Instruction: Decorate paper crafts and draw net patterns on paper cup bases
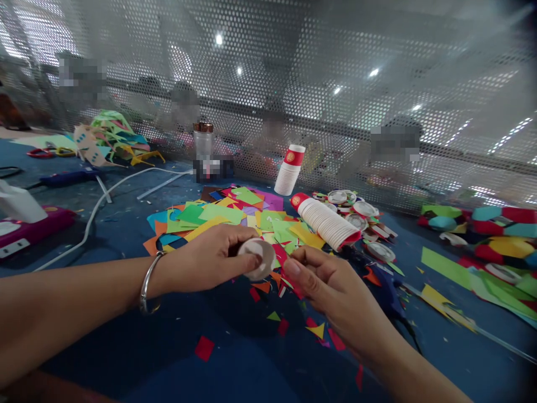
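My left hand [205, 257], with a silver bangle at the wrist, is closed around a white round paper cup piece [267, 257], thumb inside its opening. My right hand [325, 280] pinches a red paper strip [280, 256] close beside the cup piece. Whether the strip is joined to the cup piece, I cannot tell. Beneath and beyond both hands lies a heap of coloured paper pieces [222, 212]. Small red scraps [205, 348] are scattered nearer to me.
A stack of paper cups [327, 221] lies behind my right hand; another stack [289, 173] leans farther back. White cup rings [364, 209] and a glue gun [384, 288] are at right. A bottle [204, 144], power strip [39, 226] and white cable [94, 215] are leftward. Perforated metal stands behind.
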A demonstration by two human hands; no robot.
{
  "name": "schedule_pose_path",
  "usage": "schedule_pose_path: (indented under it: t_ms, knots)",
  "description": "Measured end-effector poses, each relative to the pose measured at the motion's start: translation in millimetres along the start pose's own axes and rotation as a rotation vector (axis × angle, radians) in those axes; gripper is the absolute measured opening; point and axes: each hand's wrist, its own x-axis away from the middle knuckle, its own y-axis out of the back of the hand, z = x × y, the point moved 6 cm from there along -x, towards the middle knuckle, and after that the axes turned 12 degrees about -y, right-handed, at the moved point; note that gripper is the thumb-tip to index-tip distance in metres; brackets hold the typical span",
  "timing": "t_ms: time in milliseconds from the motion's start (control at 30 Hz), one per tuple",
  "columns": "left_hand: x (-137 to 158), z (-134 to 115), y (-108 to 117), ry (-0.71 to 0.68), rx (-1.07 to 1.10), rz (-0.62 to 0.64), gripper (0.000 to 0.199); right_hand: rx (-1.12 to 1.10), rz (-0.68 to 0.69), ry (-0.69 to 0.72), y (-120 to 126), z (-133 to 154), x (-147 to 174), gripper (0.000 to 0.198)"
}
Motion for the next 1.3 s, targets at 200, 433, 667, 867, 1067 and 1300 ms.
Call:
schedule_pose_path:
  t_ms: [200,433,667,867,1067,1300]
  knots:
    - [4.3,3.9,-15.9,0.102,0.195,0.134,0.014,-0.001,-0.016,0.021,-1.6,3.1,-3.4,0.032]
    - [8.6,1.3,-26.2,0.178,0.283,0.182,0.018,-0.028,0.055,-0.010,-7.4,0.3,-3.3,0.025]
    - [13.9,6.5,-31.8,0.240,0.316,0.174,0.031,0.073,0.032,0.023,-7.7,-1.1,-3.8,0.029]
    - [15.3,1.2,-32.2,0.214,0.327,0.199,0.029,0.023,0.075,0.037,-10.0,4.1,0.3,0.029]
    - [14.7,-15.2,-24.7,0.056,0.241,0.134,0.020,-0.019,0.140,0.044,-9.1,4.9,2.0,0.033]
    - [5.1,-11.0,-17.2,0.042,0.305,-0.010,0.021,0.036,0.025,0.079,-2.9,5.8,2.9,0.035]
